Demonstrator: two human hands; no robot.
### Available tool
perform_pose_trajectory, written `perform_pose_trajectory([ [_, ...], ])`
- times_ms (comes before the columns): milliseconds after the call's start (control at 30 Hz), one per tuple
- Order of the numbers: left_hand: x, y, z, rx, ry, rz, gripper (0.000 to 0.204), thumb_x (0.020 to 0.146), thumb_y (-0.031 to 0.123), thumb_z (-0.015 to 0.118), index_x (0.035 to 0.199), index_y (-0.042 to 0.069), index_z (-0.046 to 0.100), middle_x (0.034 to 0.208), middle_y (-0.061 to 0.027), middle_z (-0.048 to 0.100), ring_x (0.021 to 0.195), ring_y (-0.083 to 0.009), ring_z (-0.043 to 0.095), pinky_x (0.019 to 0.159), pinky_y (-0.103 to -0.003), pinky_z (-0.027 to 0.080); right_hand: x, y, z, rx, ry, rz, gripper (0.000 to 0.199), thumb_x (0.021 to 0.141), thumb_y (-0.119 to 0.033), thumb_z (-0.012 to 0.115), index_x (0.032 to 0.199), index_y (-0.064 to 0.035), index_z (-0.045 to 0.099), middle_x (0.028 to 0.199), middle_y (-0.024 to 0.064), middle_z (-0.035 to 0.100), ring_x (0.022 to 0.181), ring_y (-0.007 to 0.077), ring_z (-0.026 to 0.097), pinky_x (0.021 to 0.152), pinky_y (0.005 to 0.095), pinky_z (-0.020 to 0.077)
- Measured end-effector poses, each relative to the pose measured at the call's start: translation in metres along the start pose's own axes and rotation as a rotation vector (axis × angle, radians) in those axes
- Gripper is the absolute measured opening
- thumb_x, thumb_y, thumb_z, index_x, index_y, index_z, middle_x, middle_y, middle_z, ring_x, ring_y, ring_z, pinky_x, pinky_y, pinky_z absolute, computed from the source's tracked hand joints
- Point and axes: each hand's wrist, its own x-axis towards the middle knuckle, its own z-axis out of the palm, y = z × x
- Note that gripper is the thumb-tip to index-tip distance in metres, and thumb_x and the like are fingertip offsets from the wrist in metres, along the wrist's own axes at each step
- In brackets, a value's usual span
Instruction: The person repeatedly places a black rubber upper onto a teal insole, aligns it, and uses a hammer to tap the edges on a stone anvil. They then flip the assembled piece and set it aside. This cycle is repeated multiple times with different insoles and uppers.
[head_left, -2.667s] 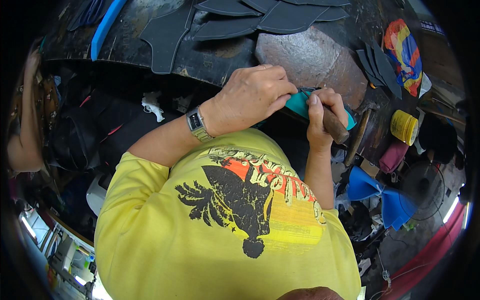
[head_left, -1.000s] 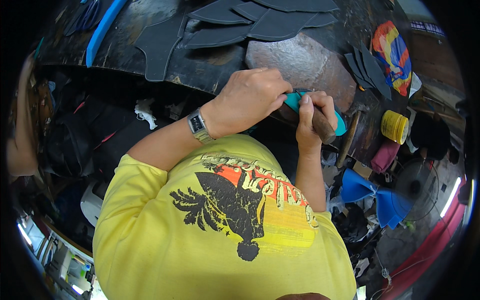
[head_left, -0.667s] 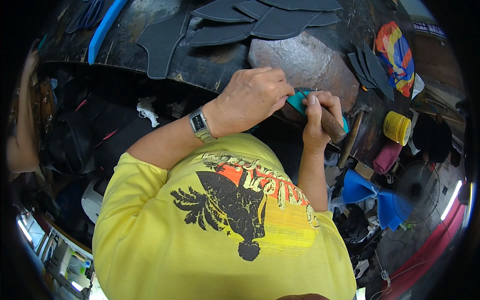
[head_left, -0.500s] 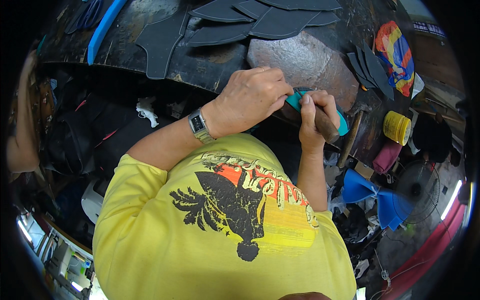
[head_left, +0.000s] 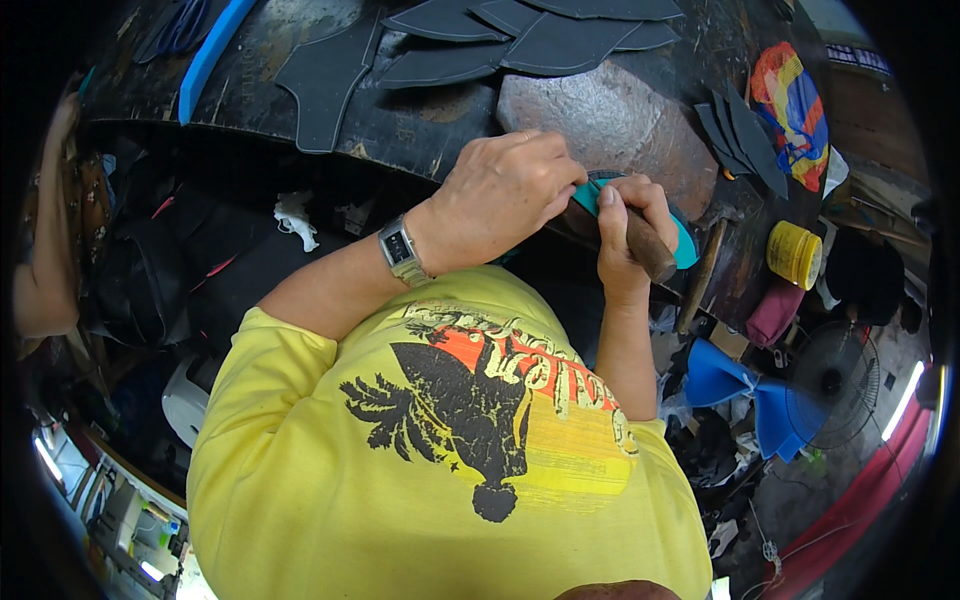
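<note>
My right hand [head_left: 635, 215] is wrapped around a hand tool with a brown wooden handle [head_left: 652, 255]. The handle's butt sticks out below my thumb, while its working tip is hard to make out between my hands. Beneath that hand lies a curved teal piece [head_left: 686, 246], with a dark edge near the tool's tip. My left hand [head_left: 510, 185], wearing a metal wristwatch [head_left: 400, 250], pinches the teal piece's left end. Both hands meet at the table's near edge, in front of a grey stone slab [head_left: 600, 110].
Black cut pieces with pale outlines [head_left: 570, 45] lie across the table's far side. At the right are narrow black pieces [head_left: 735, 140], a colourful bag [head_left: 790, 115], a hammer [head_left: 705, 270] and a yellow tub [head_left: 795, 255]. A fan [head_left: 832, 380] stands lower right. Another person's arm [head_left: 50, 230] shows far left.
Both hands stay nearly in place on the teal piece; the tool has shifted very slightly. The view has tilted a little.
</note>
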Motion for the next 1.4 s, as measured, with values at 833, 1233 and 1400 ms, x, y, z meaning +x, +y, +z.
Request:
perform_pose_trajectory([
  [833, -0.006, -0.008, 0.004, 0.047, 0.057, 0.112, 0.014, 0.077, 0.01, 0.078, 0.089, 0.008, 0.071, 0.085, -0.0033, 0.066, 0.078, -0.0214, 0.065, 0.068, -0.033, 0.054, -0.002, -0.001, -0.001, 0.162, 0.012, 0.09, 0.009, 0.088, 0.002, 0.066, 0.084, -0.0009, 0.059, 0.077, 0.008, 0.063, 0.067, 0.0141, 0.056, 0.066, 0.0285, 0.0477],
  [1233, -0.01, -0.008, 0.001, 0.004, 0.072, -0.006, 0.01, 0.078, 0.015, 0.076, 0.085, 0.011, 0.071, 0.085, -0.0033, 0.063, 0.082, -0.0226, 0.065, 0.073, -0.035, 0.054, 0.001, -0.005, 0.003, 0.017, -0.032, -0.014, 0.012, 0.085, 0.003, 0.068, 0.082, -0.0016, 0.058, 0.071, 0.0077, 0.061, 0.06, 0.0152, 0.055, 0.06, 0.028, 0.0461],
  [1400, -0.013, -0.012, 0.0, 0.004, 0.064, 0.05, 0.014, 0.078, 0.012, 0.079, 0.089, 0.009, 0.072, 0.086, -0.0027, 0.066, 0.079, -0.0223, 0.065, 0.07, -0.034, 0.052, 0.0, -0.003, 0.004, 0.09, -0.013, 0.016, 0.013, 0.087, 0.002, 0.067, 0.082, -0.0015, 0.056, 0.071, 0.007, 0.06, 0.06, 0.0141, 0.053, 0.061, 0.0275, 0.0454],
])
